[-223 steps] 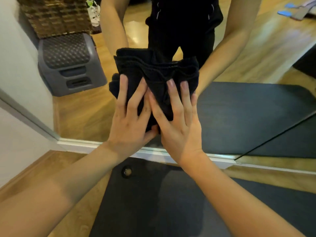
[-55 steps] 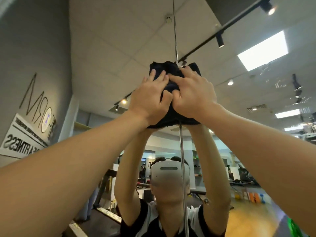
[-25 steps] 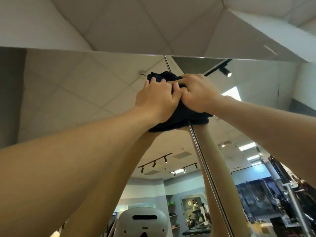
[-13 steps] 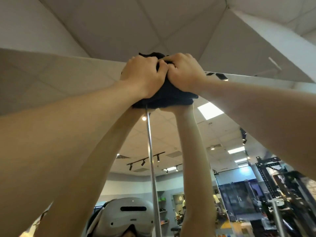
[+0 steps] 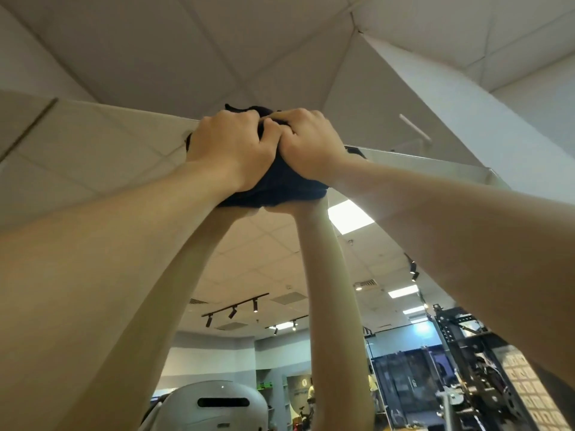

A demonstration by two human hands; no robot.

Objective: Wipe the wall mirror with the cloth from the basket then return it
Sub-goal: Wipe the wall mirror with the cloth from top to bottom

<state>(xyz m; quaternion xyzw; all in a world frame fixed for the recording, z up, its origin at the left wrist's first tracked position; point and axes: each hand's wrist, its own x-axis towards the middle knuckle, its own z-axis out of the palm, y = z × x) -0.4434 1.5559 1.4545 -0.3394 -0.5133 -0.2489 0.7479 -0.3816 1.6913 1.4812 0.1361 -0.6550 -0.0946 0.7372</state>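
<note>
Both arms stretched overhead, meeting just above the middle of the frame. Left hand [image 5: 231, 147] and right hand [image 5: 306, 144] curled side by side, knuckles touching, each clenched on the dark cloth [image 5: 273, 185], bunched into a wad and pressed flat against the wall mirror [image 5: 93, 169]. Only scraps of cloth showing: a peak above the knuckles, a wider fold hanging below the wrists toward frame centre. Wad sitting right at the mirror's top edge [image 5: 404, 155], that pale line slanting from middle left down to middle right, with ceiling panels above it. So no glass left upward of the hands; all of the unwiped-looking surface lying below, toward the bottom of the frame, where reflected forearms and a gym room fill the glass. Neither hand nearer than the other, both sharing the load equally. Next stroke, by this reading, downward or sideways along that edge. Basket not in view; return step not yet begun.
</note>
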